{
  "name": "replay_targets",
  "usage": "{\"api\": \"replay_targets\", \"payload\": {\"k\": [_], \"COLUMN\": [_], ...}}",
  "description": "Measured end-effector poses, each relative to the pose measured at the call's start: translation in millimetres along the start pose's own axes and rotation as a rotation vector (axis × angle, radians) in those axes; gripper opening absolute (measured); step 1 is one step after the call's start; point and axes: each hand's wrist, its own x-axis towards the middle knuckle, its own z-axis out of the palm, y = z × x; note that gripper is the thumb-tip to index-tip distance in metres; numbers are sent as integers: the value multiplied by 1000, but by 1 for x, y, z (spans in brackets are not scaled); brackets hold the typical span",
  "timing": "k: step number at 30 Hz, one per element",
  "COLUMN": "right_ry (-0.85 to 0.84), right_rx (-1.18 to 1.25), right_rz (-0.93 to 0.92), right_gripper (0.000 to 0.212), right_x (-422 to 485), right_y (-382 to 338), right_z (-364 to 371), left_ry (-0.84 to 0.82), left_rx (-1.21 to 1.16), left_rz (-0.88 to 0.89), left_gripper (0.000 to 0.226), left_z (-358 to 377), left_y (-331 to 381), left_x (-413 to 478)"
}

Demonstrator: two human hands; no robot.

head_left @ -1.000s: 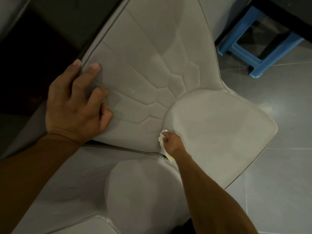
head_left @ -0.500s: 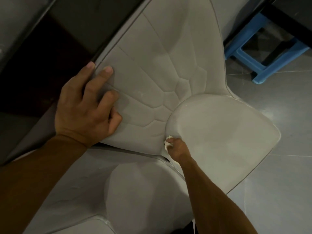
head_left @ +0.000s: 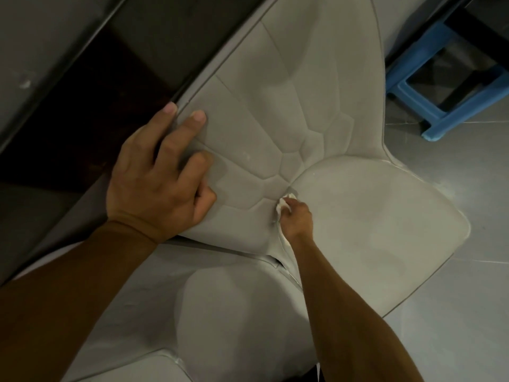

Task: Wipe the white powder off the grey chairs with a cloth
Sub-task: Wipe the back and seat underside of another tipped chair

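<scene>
Cloth [head_left: 283,206], bunched in the curled fingers of my right hand [head_left: 298,219], sits in the crease where the grey chair [head_left: 325,78] joins backrest [head_left: 264,119] to seat [head_left: 371,216]. My left hand [head_left: 159,183] presses spread on the backrest. Short, firm strokes along that seam should lift the powder.

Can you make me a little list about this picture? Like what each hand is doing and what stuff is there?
left hand: rests on the backrest of the grey chair, fingers near its edge
right hand: grips a white cloth
cloth spot: pressed into the crease where the backrest meets the seat
powder: a few faint white specks on the backrest
second grey chair: closer to the camera, partly under both arms
blue stool: top right, on the tiled floor
</scene>
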Motion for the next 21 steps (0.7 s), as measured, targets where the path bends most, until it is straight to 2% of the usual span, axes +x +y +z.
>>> {"api": "replay_targets", "payload": {"k": [2,5,10,12,14,16,19,21], "right_ry": [18,-33,-77,83,295,385,276,175], "right_rx": [91,108,-217,-198,-55,49,100,156], "right_rz": [-47,29,21,-75,-212,-285,-242,-94], "right_gripper": [26,29,35,34,34,34,35,35], "right_x": [-6,-2,20,17,13,13,20,29], "right_y": [-8,-10,3,2,-5,-15,-25,-25], "right_z": [2,7,7,0,-8,-13,-6,-1], "left_ry": [3,9,-1,-4,-1,1,-5,-13], "left_rx": [-1,-2,21,28,32,22,17,18], "left_rz": [-2,-8,6,3,3,3,4,11], "left_gripper": [18,18,19,19,20,19,20,21], "left_z": [-2,-1,-2,-2,-2,-2,-1,1], "left_y": [1,2,1,2,3,2,-1,-1], "left_x": [1,1,2,2,1,2,1,-1]}}
